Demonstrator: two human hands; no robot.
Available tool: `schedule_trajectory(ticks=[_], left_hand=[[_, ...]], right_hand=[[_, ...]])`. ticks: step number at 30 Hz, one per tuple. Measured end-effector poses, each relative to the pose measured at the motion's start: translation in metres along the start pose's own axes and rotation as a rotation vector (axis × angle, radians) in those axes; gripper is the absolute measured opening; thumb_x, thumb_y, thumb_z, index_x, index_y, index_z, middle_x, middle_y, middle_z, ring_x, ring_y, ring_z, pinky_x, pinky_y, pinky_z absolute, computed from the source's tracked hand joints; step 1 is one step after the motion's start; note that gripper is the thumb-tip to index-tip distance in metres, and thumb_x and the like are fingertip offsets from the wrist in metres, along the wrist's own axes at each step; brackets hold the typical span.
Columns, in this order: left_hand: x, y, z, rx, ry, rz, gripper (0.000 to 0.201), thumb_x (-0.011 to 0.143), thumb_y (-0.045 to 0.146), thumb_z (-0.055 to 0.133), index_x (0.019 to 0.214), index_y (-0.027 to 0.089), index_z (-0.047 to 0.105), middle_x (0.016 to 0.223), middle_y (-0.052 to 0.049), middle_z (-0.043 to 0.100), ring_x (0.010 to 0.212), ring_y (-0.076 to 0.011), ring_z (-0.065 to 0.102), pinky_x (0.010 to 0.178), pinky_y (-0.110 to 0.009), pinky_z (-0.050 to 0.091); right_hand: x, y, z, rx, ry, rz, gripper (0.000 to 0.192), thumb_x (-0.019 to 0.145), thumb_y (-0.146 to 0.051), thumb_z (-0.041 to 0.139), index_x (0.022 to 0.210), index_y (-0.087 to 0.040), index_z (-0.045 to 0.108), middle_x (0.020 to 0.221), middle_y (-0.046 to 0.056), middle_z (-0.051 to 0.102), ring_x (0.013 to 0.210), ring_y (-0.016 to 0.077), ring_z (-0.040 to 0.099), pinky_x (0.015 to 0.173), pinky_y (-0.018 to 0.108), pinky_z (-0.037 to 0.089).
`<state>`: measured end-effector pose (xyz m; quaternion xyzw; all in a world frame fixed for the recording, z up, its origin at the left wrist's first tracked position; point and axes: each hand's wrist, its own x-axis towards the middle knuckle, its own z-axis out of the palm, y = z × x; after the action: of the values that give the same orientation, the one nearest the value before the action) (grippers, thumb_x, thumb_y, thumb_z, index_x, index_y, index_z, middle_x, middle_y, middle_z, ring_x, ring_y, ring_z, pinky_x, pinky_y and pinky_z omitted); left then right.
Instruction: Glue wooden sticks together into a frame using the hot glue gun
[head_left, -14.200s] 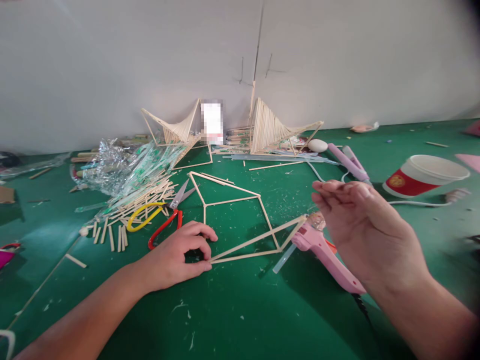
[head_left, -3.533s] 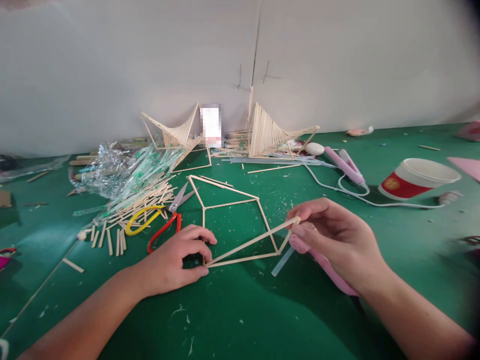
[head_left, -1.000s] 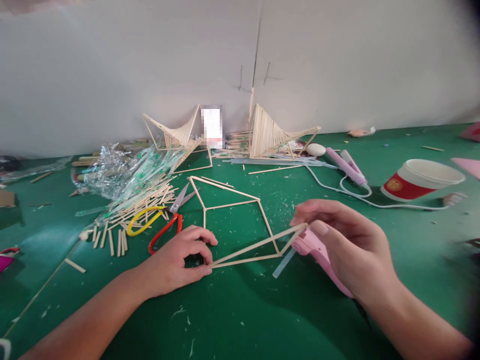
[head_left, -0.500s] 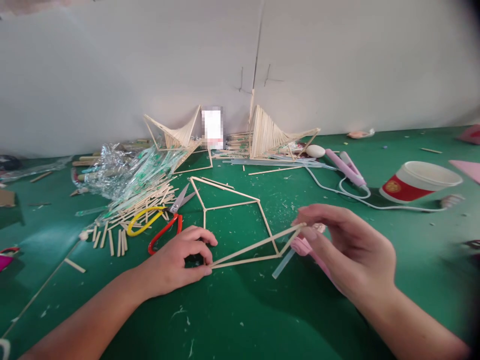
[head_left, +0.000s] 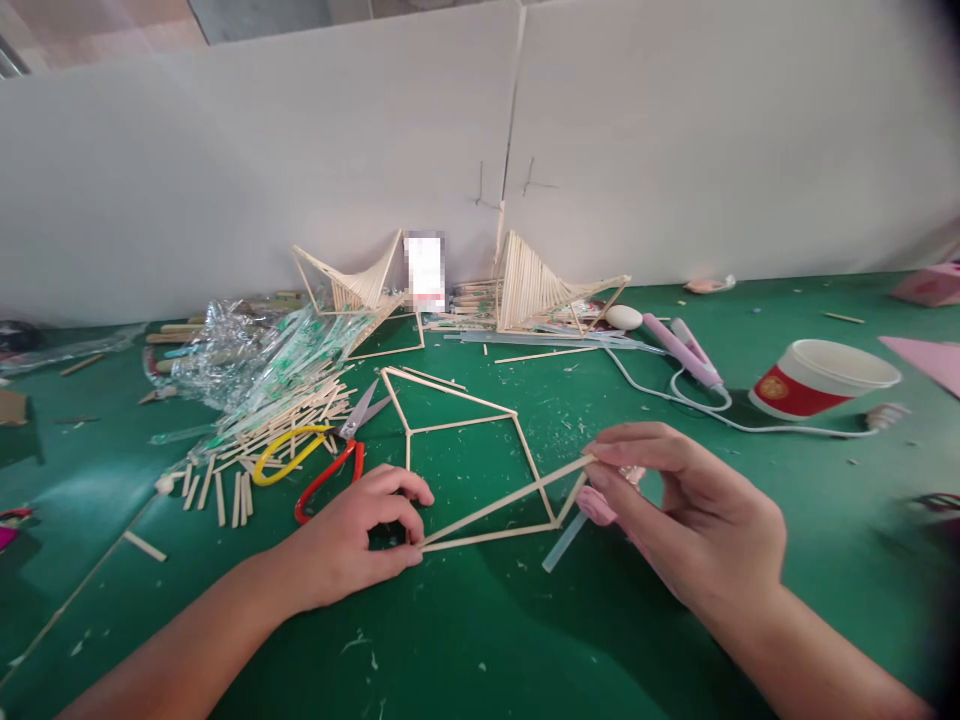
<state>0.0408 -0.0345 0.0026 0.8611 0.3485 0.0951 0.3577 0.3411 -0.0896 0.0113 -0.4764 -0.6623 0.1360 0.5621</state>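
Observation:
A frame of thin wooden sticks (head_left: 463, 424) lies on the green table in front of me. My left hand (head_left: 382, 525) pinches its near left corner, where two sticks meet. Between the thumb and fingers of my right hand (head_left: 675, 500) is the raised end of a wooden stick (head_left: 510, 498), which slants down to that left corner. A short stick rises from the frame's near right corner to the same fingertips. Under my right hand lies a pink glue gun (head_left: 598, 506), largely covered, with a clear glue stick (head_left: 564, 543) beside it.
Scissors (head_left: 358, 412) with yellow and red handles lie left of the frame, beside loose sticks (head_left: 300, 405) and plastic wrappers (head_left: 232, 350). Two stick models (head_left: 536, 290) stand by the wall. A paper cup (head_left: 825, 378), a pink corded tool (head_left: 684, 348) and its white cable are at right.
The view has tilted up slightly, so things sit lower in it. Both hands keep their pinches, and the stick in my right hand has hardly shifted.

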Motion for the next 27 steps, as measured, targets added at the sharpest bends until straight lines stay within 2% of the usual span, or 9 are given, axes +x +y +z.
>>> schedule_trajectory(ticks=[2, 5, 10, 12, 15, 19, 25, 27], left_hand=[[0.0002, -0.0003, 0.0001, 0.000, 0.004, 0.005, 0.006, 0.086, 0.026, 0.061, 0.085, 0.023, 0.065, 0.124, -0.005, 0.054, 0.116, -0.0241, 0.050, 0.096, -0.039, 0.045], [0.0006, -0.0010, 0.0004, 0.000, 0.008, 0.004, 0.005, 0.086, 0.026, 0.061, 0.085, 0.023, 0.065, 0.123, -0.005, 0.054, 0.116, -0.0243, 0.049, 0.097, -0.039, 0.045], [0.0008, -0.0015, 0.0006, 0.002, 0.010, 0.004, 0.003, 0.085, 0.023, 0.062, 0.084, 0.023, 0.065, 0.122, -0.004, 0.054, 0.116, -0.0232, 0.050, 0.097, -0.038, 0.044], [0.0007, -0.0017, 0.0007, 0.001, 0.013, 0.011, 0.003, 0.085, 0.022, 0.062, 0.084, 0.023, 0.065, 0.122, -0.004, 0.054, 0.116, -0.0229, 0.050, 0.097, -0.038, 0.043], [0.0010, -0.0016, 0.0008, 0.002, 0.015, 0.018, 0.004, 0.085, 0.022, 0.061, 0.084, 0.022, 0.065, 0.122, -0.005, 0.054, 0.115, -0.0233, 0.050, 0.097, -0.039, 0.043], [0.0016, -0.0002, 0.0005, 0.003, 0.006, -0.005, 0.004, 0.085, 0.023, 0.061, 0.084, 0.023, 0.065, 0.123, -0.005, 0.053, 0.116, -0.0235, 0.049, 0.097, -0.039, 0.043], [0.0006, -0.0001, 0.0004, 0.002, -0.010, -0.020, 0.003, 0.085, 0.022, 0.062, 0.084, 0.023, 0.064, 0.123, -0.004, 0.053, 0.117, -0.0230, 0.049, 0.098, -0.038, 0.043], [0.0003, -0.0002, 0.0003, -0.002, -0.012, -0.015, 0.003, 0.085, 0.022, 0.062, 0.085, 0.023, 0.064, 0.124, -0.004, 0.052, 0.117, -0.0231, 0.049, 0.098, -0.038, 0.043]], right_hand=[[0.0001, -0.0008, -0.0002, -0.015, 0.006, 0.006, 0.014, 0.078, -0.020, 0.072, 0.087, -0.029, 0.067, 0.090, 0.005, 0.067, 0.077, 0.0233, 0.066, 0.058, 0.037, 0.055], [-0.0014, -0.0016, 0.0016, -0.031, 0.014, 0.010, 0.015, 0.079, -0.019, 0.071, 0.089, -0.029, 0.067, 0.088, 0.004, 0.067, 0.074, 0.0221, 0.066, 0.061, 0.037, 0.055], [-0.0046, -0.0015, 0.0053, 0.016, 0.061, 0.039, 0.041, 0.080, -0.011, 0.067, 0.114, -0.032, 0.059, 0.086, 0.000, 0.066, 0.066, 0.0173, 0.062, 0.065, 0.037, 0.052], [-0.0045, -0.0013, 0.0048, -0.013, 0.031, 0.006, 0.039, 0.081, -0.009, 0.066, 0.112, -0.032, 0.060, 0.087, 0.000, 0.065, 0.069, 0.0171, 0.062, 0.067, 0.036, 0.051], [-0.0033, -0.0009, 0.0028, -0.065, -0.005, -0.068, 0.031, 0.080, -0.006, 0.066, 0.098, -0.031, 0.065, 0.089, 0.000, 0.066, 0.080, 0.0182, 0.063, 0.070, 0.035, 0.051], [-0.0020, -0.0007, 0.0015, -0.055, 0.000, -0.069, 0.030, 0.080, -0.005, 0.067, 0.096, -0.031, 0.065, 0.092, 0.000, 0.065, 0.085, 0.0184, 0.064, 0.074, 0.035, 0.051], [-0.0029, -0.0047, 0.0002, -0.063, -0.039, -0.068, 0.036, 0.082, -0.007, 0.064, 0.109, -0.029, 0.060, 0.090, 0.001, 0.065, 0.074, 0.0157, 0.061, 0.070, 0.033, 0.051], [-0.0021, -0.0069, -0.0011, -0.069, -0.043, -0.074, 0.038, 0.081, -0.008, 0.065, 0.113, -0.028, 0.059, 0.092, 0.001, 0.066, 0.075, 0.0159, 0.061, 0.070, 0.032, 0.051]])
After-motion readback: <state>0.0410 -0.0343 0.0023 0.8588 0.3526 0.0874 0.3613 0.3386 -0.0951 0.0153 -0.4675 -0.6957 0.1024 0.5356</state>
